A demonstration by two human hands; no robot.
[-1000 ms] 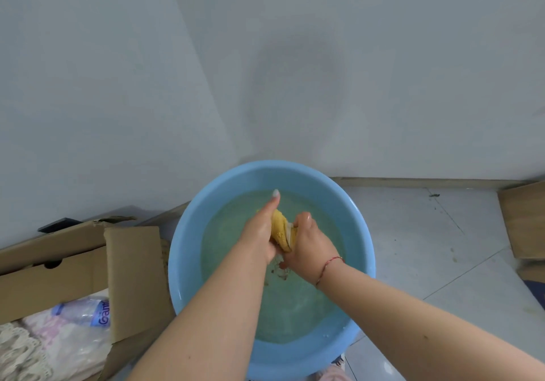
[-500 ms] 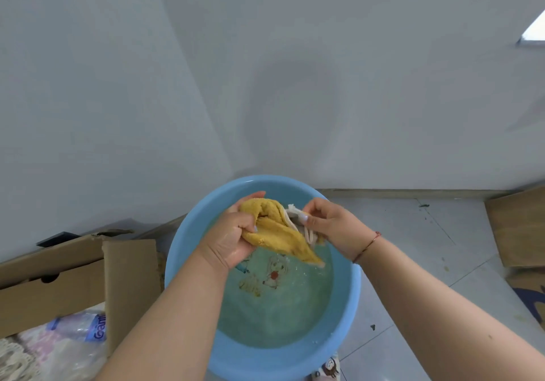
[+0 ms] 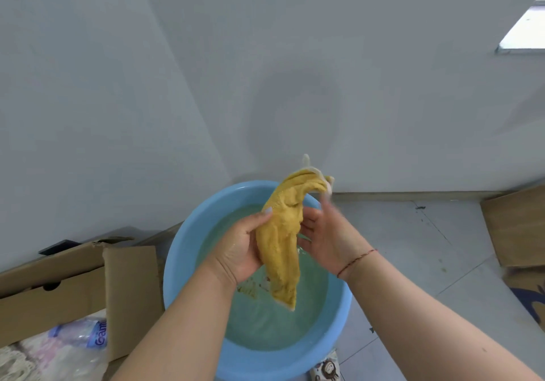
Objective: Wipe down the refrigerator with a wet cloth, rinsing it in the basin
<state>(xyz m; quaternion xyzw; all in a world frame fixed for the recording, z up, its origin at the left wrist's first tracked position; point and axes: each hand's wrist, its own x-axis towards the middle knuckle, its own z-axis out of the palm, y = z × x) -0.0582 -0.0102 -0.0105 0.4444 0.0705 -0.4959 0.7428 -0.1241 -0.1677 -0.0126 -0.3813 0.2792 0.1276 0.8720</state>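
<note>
Yellow cloth (image 3: 283, 233) hangs lifted over the blue basin (image 3: 182, 262), lower end dangling just above the water, top end flopped toward 1 o'clock. Left hand (image 3: 239, 248) grips the cloth's middle, fingers curled round it. Right hand (image 3: 327, 239) sits at the cloth's 3 o'clock side, fingers spread and touching it, partly blurred, not clasping. Basin is on the tiled floor (image 3: 413, 248); open cardboard box (image 3: 73, 280) at 9 o'clock, more cardboard (image 3: 516, 224) at 3 o'clock.

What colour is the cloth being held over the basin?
Mustard yellow cloth, with a pale edge at its top; head view, the only one.
</note>
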